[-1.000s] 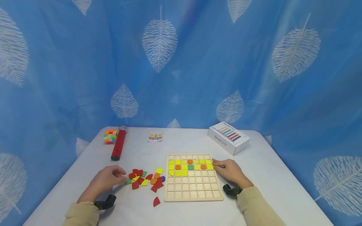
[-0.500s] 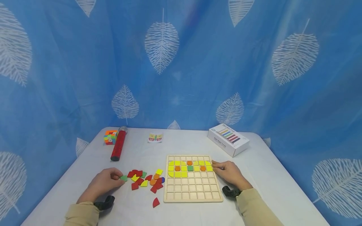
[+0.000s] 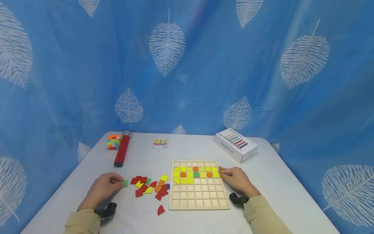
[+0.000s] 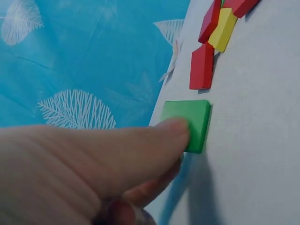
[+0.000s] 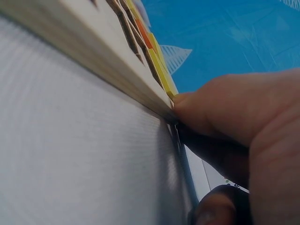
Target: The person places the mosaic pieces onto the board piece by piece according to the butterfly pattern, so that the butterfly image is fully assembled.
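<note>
Between thumb and fingers my left hand [image 3: 102, 189] pinches a green square tile [image 4: 199, 119], just left of a loose pile of tiles. In the left wrist view the thumb lies across the tile's face, hiding part of it. My right hand [image 3: 238, 179] grips the right edge of the wooden grid board [image 3: 199, 203], with the thumb on the rim in the right wrist view. Set in the board's upper rows are yellow tiles [image 3: 190, 180], orange discs [image 3: 195, 169] and one green square [image 3: 196, 175].
Red tiles [image 3: 139, 193], with yellow, green, orange and blue ones, lie left of the board. One red quarter-circle [image 3: 160, 210] sits apart, nearer me. Farther back are a puzzle cube [image 3: 113, 142], a red tube [image 3: 122, 150], a pattern card [image 3: 160, 143] and a white box [image 3: 236, 145].
My left hand has picked the green square from the pile's left side and drawn it slightly left, away from the other tiles. The right hand stays at the board's edge.
</note>
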